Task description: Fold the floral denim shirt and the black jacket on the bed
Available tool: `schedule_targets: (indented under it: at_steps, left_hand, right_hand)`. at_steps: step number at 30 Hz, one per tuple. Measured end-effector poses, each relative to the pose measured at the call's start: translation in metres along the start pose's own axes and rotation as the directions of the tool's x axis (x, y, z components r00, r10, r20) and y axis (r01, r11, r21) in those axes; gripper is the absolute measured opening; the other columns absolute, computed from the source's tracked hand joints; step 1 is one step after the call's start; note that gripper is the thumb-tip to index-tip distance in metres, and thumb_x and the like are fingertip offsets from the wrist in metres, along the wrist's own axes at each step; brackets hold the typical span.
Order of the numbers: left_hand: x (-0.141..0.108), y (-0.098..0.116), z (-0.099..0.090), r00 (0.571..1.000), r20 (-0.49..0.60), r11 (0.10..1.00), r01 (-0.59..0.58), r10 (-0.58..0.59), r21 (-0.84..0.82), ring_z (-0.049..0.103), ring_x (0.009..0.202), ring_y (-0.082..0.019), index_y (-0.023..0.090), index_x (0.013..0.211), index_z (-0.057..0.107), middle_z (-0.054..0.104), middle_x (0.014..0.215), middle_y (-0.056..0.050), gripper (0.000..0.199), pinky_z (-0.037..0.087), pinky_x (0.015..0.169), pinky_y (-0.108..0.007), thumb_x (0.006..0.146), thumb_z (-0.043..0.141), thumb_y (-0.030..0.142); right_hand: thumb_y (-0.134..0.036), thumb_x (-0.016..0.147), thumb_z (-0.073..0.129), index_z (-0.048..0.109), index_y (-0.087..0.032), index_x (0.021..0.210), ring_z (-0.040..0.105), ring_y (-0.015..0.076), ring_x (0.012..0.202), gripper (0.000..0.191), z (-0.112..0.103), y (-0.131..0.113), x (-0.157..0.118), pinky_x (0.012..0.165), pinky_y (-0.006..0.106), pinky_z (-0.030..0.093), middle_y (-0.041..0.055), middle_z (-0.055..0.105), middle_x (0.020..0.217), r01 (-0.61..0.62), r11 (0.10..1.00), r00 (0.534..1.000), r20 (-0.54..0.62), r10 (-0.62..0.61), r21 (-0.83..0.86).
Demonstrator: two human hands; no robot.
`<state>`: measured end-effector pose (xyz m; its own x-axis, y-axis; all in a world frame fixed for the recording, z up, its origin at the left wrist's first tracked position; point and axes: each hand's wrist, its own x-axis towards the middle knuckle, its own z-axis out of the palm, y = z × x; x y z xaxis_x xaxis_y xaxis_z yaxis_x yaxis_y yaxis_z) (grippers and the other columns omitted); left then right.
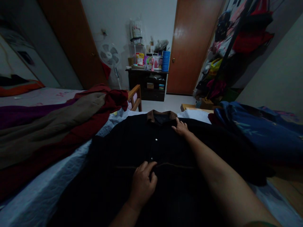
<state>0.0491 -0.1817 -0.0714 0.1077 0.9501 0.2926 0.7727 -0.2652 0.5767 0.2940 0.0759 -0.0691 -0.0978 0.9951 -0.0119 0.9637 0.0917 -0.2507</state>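
Seen from the head camera, a dark jacket [132, 138] lies front up on the bed [71, 176], its brown collar [151, 118] at the far end. The cloth is so dark that its folds, pockets and side edges are hard to make out, and its lower end melts into shadow and runs off the bottom of the view. Two pale buttons [156, 139] show down the front; a thin brown line [175, 164] crosses below them, partly behind the left hand.

The left hand [143, 180] is at the middle of the jacket, just below the lower button, its grip spread, with thumb and forefinger apart. The right hand [181, 126] is at the collar's right corner, its grip also spread, thumb standing off from the forefinger. The right forearm covers part of the jacket's right side; a scrap of green sleeve [260, 224] is cut off at the bottom edge.

To the left, a greyish-brown garment [59, 121] lies over dark red cloth [71, 143], both cut off. To the right is a pile of blue clothes [251, 126], its lower layers lost in gloom.
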Motion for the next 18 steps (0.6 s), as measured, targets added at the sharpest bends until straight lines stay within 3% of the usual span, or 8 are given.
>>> schedule_targets:
  at_steps: [5,9,12,14,16,18]
  left_hand:
    - [0.000,-0.003,0.001,0.996,-0.085,1.000,-0.006,0.005,-0.004,0.057,0.106,-0.024,0.019,0.122,0.060,0.059,0.113,-0.009,0.045,0.050,0.094,-0.042,0.079,0.049,0.014]
    - [0.000,-0.005,0.004,0.994,-0.110,1.000,0.013,-0.010,0.023,0.052,0.114,-0.026,0.019,0.125,0.058,0.054,0.124,-0.011,0.048,0.047,0.099,-0.045,0.078,0.052,0.014]
    - [0.000,-0.006,0.006,0.992,-0.128,0.999,0.022,-0.016,0.048,0.045,0.122,-0.028,0.019,0.127,0.057,0.047,0.133,-0.011,0.051,0.043,0.103,-0.047,0.076,0.053,0.013]
    - [0.000,-0.007,0.008,0.992,-0.126,0.998,0.024,-0.016,0.063,0.042,0.125,-0.029,0.019,0.128,0.056,0.044,0.138,-0.011,0.053,0.042,0.104,-0.049,0.076,0.053,0.013]
    - [0.000,-0.008,0.010,0.994,-0.106,0.997,0.016,-0.008,0.079,0.041,0.127,-0.029,0.020,0.129,0.056,0.043,0.140,-0.010,0.053,0.040,0.105,-0.049,0.076,0.053,0.012]
    - [-0.001,-0.008,0.011,0.998,-0.069,0.995,0.002,0.005,0.101,0.040,0.127,-0.029,0.022,0.129,0.056,0.044,0.142,-0.009,0.054,0.040,0.105,-0.050,0.076,0.053,0.012]
  right_hand:
    - [-0.042,0.092,0.044,0.015,-0.009,0.151,0.026,0.0323,0.142,0.074,-0.001,0.009,0.014,0.111,0.048,0.021,0.0220,0.035,0.150,-0.077,0.997,0.997,-0.013,0.077,-0.004]
    - [-0.039,0.088,0.052,0.013,-0.005,0.150,0.040,0.0317,0.134,0.081,-0.005,0.007,0.013,0.107,0.043,0.031,0.0246,0.045,0.142,-0.089,0.996,0.995,-0.037,0.090,0.019]
    - [-0.038,0.086,0.056,0.016,-0.004,0.147,0.056,0.0292,0.118,0.080,-0.011,0.001,0.007,0.096,0.036,0.042,0.0240,0.056,0.130,-0.145,0.983,0.972,-0.171,0.162,0.111]
    - [-0.040,0.088,0.053,0.031,-0.005,0.141,0.061,0.0291,0.107,0.067,-0.016,-0.005,0.004,0.089,0.036,0.046,0.0215,0.062,0.118,-0.186,0.967,0.945,-0.239,0.224,0.172]
    - [-0.043,0.089,0.052,0.049,-0.009,0.129,0.062,0.0292,0.103,0.053,-0.020,-0.012,0.003,0.088,0.038,0.047,0.0184,0.066,0.110,-0.138,0.973,0.967,-0.188,0.173,0.186]
    - [-0.042,0.087,0.055,0.057,-0.015,0.123,0.059,0.0280,0.110,0.045,-0.021,-0.022,0.005,0.093,0.038,0.045,0.0154,0.063,0.119,-0.024,0.982,0.993,-0.106,0.045,0.188]
